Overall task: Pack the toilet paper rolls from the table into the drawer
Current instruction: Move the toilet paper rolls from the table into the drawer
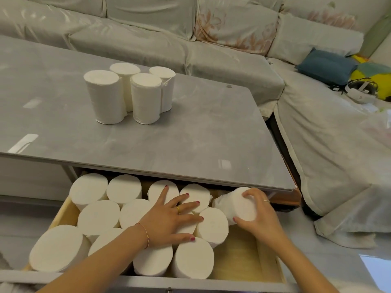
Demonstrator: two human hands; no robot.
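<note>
The wooden drawer (266, 263) stands pulled out under the grey table (190, 134). Several white toilet paper rolls (97, 216) stand upright in it, filling its left and middle. My left hand (169, 218) lies flat, fingers spread, on the tops of the middle rolls. My right hand (260, 216) grips one tilted roll (239, 204) at the drawer's back right, just under the table's edge. Several more rolls (124, 92) stand in a tight group on the table's far left part.
The drawer's right front part shows bare wood. A sofa with pale covers (232, 49) wraps around the table's far and right sides. On it lie a blue cushion (325, 66) and a white headset (359, 92).
</note>
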